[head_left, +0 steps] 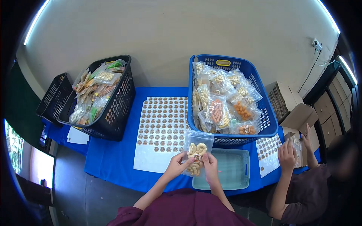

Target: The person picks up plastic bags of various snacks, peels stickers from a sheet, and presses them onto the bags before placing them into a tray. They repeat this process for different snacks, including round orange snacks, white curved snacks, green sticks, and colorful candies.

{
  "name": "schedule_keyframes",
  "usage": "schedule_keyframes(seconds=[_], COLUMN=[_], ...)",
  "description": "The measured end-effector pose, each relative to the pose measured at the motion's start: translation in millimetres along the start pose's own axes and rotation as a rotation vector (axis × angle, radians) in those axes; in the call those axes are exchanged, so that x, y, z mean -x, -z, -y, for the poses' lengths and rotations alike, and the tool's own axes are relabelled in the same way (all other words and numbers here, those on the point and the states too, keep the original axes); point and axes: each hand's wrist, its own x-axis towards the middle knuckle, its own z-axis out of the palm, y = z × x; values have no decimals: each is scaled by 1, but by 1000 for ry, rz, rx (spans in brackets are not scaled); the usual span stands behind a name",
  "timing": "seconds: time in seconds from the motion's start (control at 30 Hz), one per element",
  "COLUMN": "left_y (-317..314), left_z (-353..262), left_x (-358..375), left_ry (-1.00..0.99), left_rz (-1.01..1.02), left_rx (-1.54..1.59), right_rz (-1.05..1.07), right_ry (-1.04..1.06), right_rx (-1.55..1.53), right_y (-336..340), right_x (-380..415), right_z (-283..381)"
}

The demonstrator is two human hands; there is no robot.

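Between my two hands is a clear zip bag (198,147) of pale, curled snack pieces, with a round printed sticker (196,158) on its front. My left hand (176,165) grips the bag's left edge, and my right hand (209,165) pinches its right side, thumbs on the front. The bag is upright over the edge of a pale green tray (241,169). To its left lies a white sheet of round stickers (151,160), its lower rows bare. Behind the bag stands a blue basket (260,90) heaped with bagged snacks, some pale, some orange.
A black basket (126,98) full of snack bags stands left on the blue-covered table (102,158), with another black basket (47,101) beyond it. At right, a co-worker's hands (288,154) are near a cardboard box (301,120) and a second sticker sheet (267,152).
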Motion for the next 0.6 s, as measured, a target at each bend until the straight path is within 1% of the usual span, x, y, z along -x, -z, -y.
schedule_keyframes(seconds=[0.03, 0.1, 0.2, 0.33, 0.43, 0.5, 0.53, 0.6], left_y=[-1, -2, -3, 4, 9, 12, 15, 15], left_z=[1, 1, 2, 9, 7, 10, 11, 1], left_x=[0, 1, -1, -4, -6, -7, -8, -11], left_ry=[4, 14, -10, -28, -3, -11, -14, -128], left_rz=[-31, -76, -130, -162, -171, -164, -161, -290], left_rx=[42, 18, -31, -158, -152, -101, -74, 32], right_rz=[34, 100, 105, 144, 119, 113, 98, 72], right_ry=[6, 21, 56, 3, -13, 4, -19, -59], right_rx=[41, 123, 134, 162, 127, 101, 89, 69], right_y=[-2, -13, -15, -15, -16, -14, -14, -16], right_x=[1, 4, 7, 7, 6, 6, 7, 6], right_z=[2, 9, 1, 0, -2, -8, -9, -9])
